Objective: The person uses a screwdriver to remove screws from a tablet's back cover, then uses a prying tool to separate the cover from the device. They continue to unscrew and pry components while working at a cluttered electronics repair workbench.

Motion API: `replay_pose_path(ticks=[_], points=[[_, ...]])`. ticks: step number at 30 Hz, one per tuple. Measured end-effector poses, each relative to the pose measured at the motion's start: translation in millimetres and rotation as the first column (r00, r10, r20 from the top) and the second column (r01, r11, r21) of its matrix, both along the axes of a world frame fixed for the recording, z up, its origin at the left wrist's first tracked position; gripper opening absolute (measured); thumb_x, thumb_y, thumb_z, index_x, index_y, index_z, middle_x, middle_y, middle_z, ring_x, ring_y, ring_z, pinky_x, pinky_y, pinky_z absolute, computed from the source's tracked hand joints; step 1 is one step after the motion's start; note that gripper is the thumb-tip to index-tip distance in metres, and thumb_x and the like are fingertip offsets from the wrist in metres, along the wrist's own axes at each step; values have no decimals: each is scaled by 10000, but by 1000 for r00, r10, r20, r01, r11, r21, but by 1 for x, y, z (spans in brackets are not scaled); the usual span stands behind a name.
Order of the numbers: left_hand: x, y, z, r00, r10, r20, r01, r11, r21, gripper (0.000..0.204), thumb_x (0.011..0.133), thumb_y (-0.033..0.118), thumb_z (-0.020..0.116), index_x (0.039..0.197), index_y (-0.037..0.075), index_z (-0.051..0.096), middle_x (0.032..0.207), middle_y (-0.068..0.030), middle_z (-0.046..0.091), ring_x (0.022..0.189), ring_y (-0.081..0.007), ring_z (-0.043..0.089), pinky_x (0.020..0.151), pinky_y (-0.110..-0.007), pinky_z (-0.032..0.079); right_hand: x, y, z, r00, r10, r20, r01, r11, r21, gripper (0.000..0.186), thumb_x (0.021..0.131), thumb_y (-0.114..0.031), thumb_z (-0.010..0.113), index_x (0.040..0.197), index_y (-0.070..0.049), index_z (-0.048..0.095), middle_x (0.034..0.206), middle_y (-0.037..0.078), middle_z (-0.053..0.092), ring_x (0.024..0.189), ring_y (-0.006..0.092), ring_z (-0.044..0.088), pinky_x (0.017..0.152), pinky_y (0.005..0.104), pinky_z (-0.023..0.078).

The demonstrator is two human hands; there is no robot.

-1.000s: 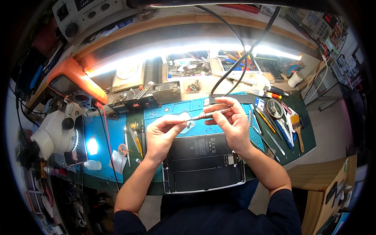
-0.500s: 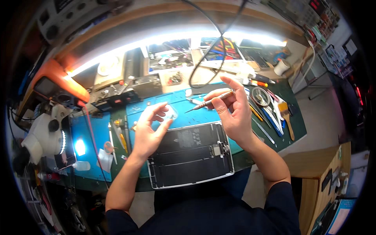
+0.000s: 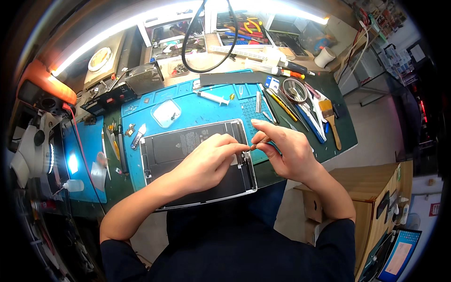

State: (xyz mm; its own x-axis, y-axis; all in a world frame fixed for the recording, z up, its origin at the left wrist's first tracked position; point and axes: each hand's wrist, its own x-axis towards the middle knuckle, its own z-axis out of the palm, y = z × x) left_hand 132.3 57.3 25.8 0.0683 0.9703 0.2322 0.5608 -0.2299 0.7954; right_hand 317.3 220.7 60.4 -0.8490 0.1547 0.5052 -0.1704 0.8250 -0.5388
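Note:
My left hand (image 3: 212, 160) reaches over an opened tablet (image 3: 170, 149), whose dark batteries and inner parts show. Its fingers are pinched together close to the tablet's right edge; anything tiny between them is hidden. Facing it, my right hand (image 3: 287, 149) is closed on a slim screwdriver (image 3: 254, 147). Only a small copper-coloured bit of that tool shows between the two hands' fingertips, and the rest is hidden by the fingers. Beyond the tablet, a small clear plastic tray (image 3: 166, 113) with tiny pieces in it rests on the blue mat (image 3: 188, 113).
A syringe (image 3: 211, 97) lies on the mat's far part. To the right are tweezers, pens, a tape roll (image 3: 295, 90) and a brush (image 3: 332, 123). At left stand an orange meter (image 3: 47, 87) and a small white bottle (image 3: 73, 185). A black cable (image 3: 187, 47) hangs overhead.
My left hand has left the clear tray and come right across the tablet. My right hand has lowered toward the tablet's edge with the screwdriver, and both hands' fingertips now meet.

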Motion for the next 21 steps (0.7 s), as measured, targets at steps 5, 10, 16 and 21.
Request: replay_pose_path(ticks=[5,10,16,21], points=[[3,7,-5,1000,-19,-18,18,1000,-6,491,865,-99,578,1325,52,654,1137,-142,621,1061,-337,601,959,-435,491,3,4,-4,1000,1,-8,-1,999,33,566,855,58,701,1404,-13,581,929,131,726,811,272,733,707,356,574],[4,8,-7,999,-19,-51,19,1000,-6,487,861,-87,578,1323,51,652,1161,-150,629,1079,-354,600,971,-448,485,6,6,-6,1000,8,10,-8,999,44,517,918,34,703,1414,-8,562,926,137,729,802,259,734,708,338,601],[4,9,-7,998,-20,-58,20,1000,0,482,861,-83,580,1319,47,652,1168,-148,629,1085,-353,594,976,-447,481,6,6,-7,1000,7,8,-7,998,62,518,919,35,701,1416,-7,560,925,138,729,809,263,735,706,340,599],[3,8,-7,998,-26,-57,25,999,-20,529,851,-122,559,1344,48,644,1173,-148,616,1114,-332,591,1010,-436,474,6,6,-7,1000,20,18,-21,999,44,567,868,63,695,1412,-30,567,974,145,737,847,278,744,734,359,592]])
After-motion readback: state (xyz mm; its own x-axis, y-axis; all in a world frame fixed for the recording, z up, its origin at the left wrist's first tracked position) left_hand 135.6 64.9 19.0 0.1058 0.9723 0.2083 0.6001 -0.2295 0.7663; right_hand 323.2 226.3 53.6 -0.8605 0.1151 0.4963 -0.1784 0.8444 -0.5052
